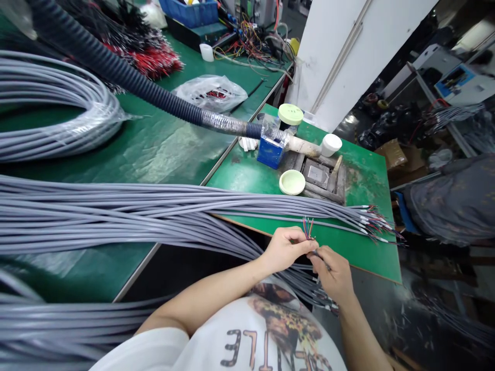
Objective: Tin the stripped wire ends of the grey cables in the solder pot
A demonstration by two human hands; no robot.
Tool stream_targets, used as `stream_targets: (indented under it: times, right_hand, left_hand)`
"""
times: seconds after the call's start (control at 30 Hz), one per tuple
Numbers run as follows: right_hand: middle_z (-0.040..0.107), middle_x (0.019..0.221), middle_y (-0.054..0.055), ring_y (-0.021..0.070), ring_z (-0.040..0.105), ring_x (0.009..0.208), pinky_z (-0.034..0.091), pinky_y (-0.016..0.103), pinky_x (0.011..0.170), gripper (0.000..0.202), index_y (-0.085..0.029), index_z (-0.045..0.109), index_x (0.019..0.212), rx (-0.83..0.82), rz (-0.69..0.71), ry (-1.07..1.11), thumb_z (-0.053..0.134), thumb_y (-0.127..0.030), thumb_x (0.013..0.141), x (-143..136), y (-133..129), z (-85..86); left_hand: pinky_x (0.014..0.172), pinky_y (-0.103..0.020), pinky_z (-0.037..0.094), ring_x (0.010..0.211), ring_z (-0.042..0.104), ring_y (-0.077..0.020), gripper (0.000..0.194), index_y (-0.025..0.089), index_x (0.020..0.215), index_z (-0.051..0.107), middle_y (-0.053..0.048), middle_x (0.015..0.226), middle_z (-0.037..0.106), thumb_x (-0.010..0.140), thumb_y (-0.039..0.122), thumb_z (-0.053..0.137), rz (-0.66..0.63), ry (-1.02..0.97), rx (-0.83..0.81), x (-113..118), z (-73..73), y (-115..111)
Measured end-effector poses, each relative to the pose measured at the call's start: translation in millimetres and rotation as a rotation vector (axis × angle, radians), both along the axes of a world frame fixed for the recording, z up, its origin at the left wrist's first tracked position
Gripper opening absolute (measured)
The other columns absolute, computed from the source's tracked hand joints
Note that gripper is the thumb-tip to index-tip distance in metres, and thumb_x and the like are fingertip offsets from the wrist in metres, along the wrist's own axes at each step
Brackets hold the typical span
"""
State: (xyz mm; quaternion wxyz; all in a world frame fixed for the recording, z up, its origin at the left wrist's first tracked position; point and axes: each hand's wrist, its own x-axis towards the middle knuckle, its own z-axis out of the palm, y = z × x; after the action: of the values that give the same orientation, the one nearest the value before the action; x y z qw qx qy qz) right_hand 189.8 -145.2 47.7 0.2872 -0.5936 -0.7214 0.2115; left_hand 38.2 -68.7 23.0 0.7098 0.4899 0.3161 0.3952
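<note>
At the front edge of the green bench, my left hand (284, 250) pinches the fanned coloured wires (307, 228) at the end of a cable, their bare tips pointing up. Close against it, my right hand (335, 272) is closed round the grey cable (324, 259) just below those wires. Fingers hide most of the spot where the wires leave the jacket. Just beyond my hands runs a long bundle of grey cables (247, 200), ending at the right in stripped wire ends (381, 224). More grey cables (299, 281) hang below the edge.
Behind the bundle stand a stained soldering station (319, 175), a pale green dish (292, 182), a white cup (331, 145) and a blue box (269, 150) joined to a black corrugated hose (154, 85). Coiled grey cable (77, 123) lies left. A person's clothed body (456, 201) is at right.
</note>
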Motion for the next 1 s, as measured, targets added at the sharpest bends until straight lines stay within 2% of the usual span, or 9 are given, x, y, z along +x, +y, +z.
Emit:
stream_targets:
  times: [0.3, 0.6, 0.67, 0.77, 0.87, 0.93, 1.0]
  right_hand:
    - [0.058, 0.065, 0.000, 0.0134, 0.054, 0.062, 0.041, 0.026, 0.061, 0.021, -0.019, 0.061, 0.080, -0.010, -0.006, 0.031, 0.046, -0.023, 0.094, 0, -1, 1.5]
    - [0.055, 0.062, -0.002, 0.0117, 0.053, 0.059, 0.039, 0.025, 0.058, 0.019, -0.019, 0.063, 0.077, -0.014, -0.095, 0.048, 0.053, -0.026, 0.091, -7, -1, -0.1]
    - [0.055, 0.061, -0.002, 0.0115, 0.052, 0.057, 0.038, 0.025, 0.057, 0.019, -0.019, 0.063, 0.077, -0.008, -0.104, 0.047, 0.053, -0.026, 0.091, -8, -1, -0.9]
    - [0.054, 0.060, -0.001, 0.0117, 0.050, 0.056, 0.037, 0.025, 0.056, 0.018, -0.019, 0.064, 0.080, 0.026, -0.079, 0.039, 0.053, -0.026, 0.091, -9, -1, -0.5]
    - [0.055, 0.060, -0.001, 0.0117, 0.049, 0.056, 0.037, 0.025, 0.056, 0.019, -0.019, 0.065, 0.076, 0.045, -0.044, 0.071, 0.055, -0.028, 0.089, -9, -1, 1.7]
    - [0.056, 0.058, 0.000, 0.0116, 0.049, 0.056, 0.038, 0.025, 0.056, 0.023, -0.018, 0.065, 0.071, -0.038, -0.019, 0.164, 0.056, -0.031, 0.088, -10, -1, 2.2]
    - [0.058, 0.053, 0.000, 0.0113, 0.049, 0.050, 0.040, 0.025, 0.054, 0.030, -0.017, 0.066, 0.071, -0.239, 0.044, 0.355, 0.055, -0.039, 0.088, -10, 0, -0.4]
  left_hand:
    - [0.057, -0.023, 0.043, 0.060, 0.055, -0.0119, 0.032, 0.013, 0.056, 0.066, -0.005, 0.066, 0.065, 0.072, 0.040, 0.073, -0.010, -0.002, -0.011, -1, 1.5, -1]
    - [0.063, -0.025, 0.047, 0.060, 0.056, -0.0110, 0.025, 0.012, 0.080, 0.074, -0.004, 0.071, 0.068, 0.069, 0.034, 0.075, -0.051, -0.126, -0.158, -4, 8.1, 1]
    - [0.065, -0.026, 0.048, 0.061, 0.057, -0.0114, 0.023, 0.012, 0.076, 0.074, -0.005, 0.072, 0.069, 0.067, 0.034, 0.076, -0.041, -0.149, -0.190, -5, 5.6, 1]
    - [0.069, -0.027, 0.048, 0.068, 0.060, -0.0140, 0.025, 0.013, 0.058, 0.070, -0.007, 0.076, 0.071, 0.068, 0.035, 0.076, -0.020, -0.174, -0.186, -6, -1.1, 1]
    - [0.068, -0.027, 0.046, 0.067, 0.059, -0.0151, 0.033, 0.013, 0.052, 0.068, -0.007, 0.064, 0.066, 0.070, 0.040, 0.075, -0.052, -0.243, -0.214, -7, -7.1, 1]
    - [0.063, -0.027, 0.043, 0.062, 0.056, -0.0145, 0.038, 0.013, 0.052, 0.068, -0.006, 0.055, 0.061, 0.068, 0.046, 0.076, -0.105, -0.317, -0.254, -7, -8.9, 1]
    - [0.058, -0.027, 0.040, 0.057, 0.052, -0.0136, 0.040, 0.012, 0.056, 0.071, -0.004, 0.049, 0.055, 0.065, 0.051, 0.077, -0.167, -0.363, -0.283, -7, -9.3, 1]
